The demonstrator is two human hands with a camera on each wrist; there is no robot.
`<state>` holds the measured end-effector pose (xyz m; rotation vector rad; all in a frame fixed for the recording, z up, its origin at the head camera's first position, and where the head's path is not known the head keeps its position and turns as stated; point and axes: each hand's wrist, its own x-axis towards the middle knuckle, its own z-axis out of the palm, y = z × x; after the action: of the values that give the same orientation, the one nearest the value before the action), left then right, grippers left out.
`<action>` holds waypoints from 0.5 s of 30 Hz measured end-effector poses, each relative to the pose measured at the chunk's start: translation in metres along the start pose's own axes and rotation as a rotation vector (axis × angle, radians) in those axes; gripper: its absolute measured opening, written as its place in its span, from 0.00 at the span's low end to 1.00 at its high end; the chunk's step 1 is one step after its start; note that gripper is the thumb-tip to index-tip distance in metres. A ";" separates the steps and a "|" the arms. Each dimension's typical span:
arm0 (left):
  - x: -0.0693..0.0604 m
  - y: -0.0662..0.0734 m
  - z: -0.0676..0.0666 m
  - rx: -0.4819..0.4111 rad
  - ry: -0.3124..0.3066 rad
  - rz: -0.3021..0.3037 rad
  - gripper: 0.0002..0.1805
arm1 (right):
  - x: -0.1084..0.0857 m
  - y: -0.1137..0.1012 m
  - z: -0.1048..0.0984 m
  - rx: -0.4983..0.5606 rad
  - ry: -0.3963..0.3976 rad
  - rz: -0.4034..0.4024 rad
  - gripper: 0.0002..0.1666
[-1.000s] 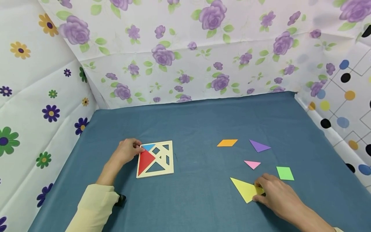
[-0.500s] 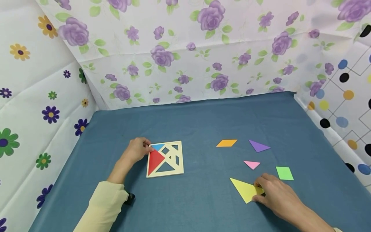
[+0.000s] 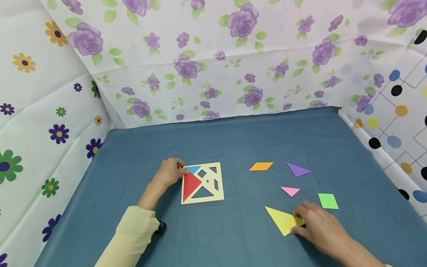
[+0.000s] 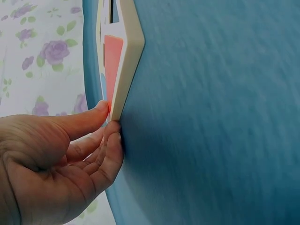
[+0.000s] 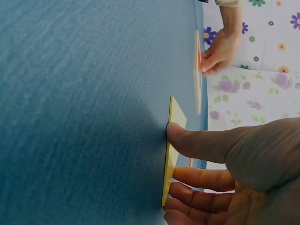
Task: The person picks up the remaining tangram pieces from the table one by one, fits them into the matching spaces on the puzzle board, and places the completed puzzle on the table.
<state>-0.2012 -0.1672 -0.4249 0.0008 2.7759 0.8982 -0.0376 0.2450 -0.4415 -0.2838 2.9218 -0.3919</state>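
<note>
My left hand (image 3: 168, 172) pinches the upper left corner of a square wooden tangram board (image 3: 203, 201), its thumb on top. A red triangle (image 3: 190, 185) and a blue triangle (image 3: 193, 169) sit in the board; its other cut-outs show dark cloth. In the left wrist view the thumb reaches the red piece and the fingers curl under the board's edge (image 4: 133, 51). Farther right, my right hand (image 3: 320, 224) grips a large yellow triangle (image 3: 281, 218) between thumb and fingers. The right wrist view shows the yellow triangle (image 5: 176, 115) edge-on, low over the cloth; whether it touches is unclear.
Loose pieces lie on the blue cloth (image 3: 233, 237): an orange parallelogram (image 3: 261, 166), a purple triangle (image 3: 298, 170), a pink triangle (image 3: 291, 191) and a green square (image 3: 328, 201). Flowered sheeting (image 3: 213, 55) rises behind; printed sheets flank both sides.
The left hand has slid the board to the right across the cloth, red and blue pieces still in it. My right hand and the yellow triangle stay in place.
</note>
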 end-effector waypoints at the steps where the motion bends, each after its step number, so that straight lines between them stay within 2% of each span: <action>1: 0.001 0.002 0.001 0.000 -0.003 0.002 0.17 | 0.000 0.000 0.000 0.000 0.000 0.000 0.25; 8: 0.003 0.014 0.008 0.001 -0.018 -0.019 0.18 | -0.001 0.000 0.001 -0.002 0.007 -0.005 0.25; 15: 0.006 0.021 0.015 0.009 -0.018 -0.006 0.18 | -0.001 0.000 0.001 -0.008 0.008 -0.003 0.25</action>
<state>-0.2056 -0.1412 -0.4261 0.0021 2.7621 0.8795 -0.0362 0.2451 -0.4420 -0.2878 2.9314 -0.3832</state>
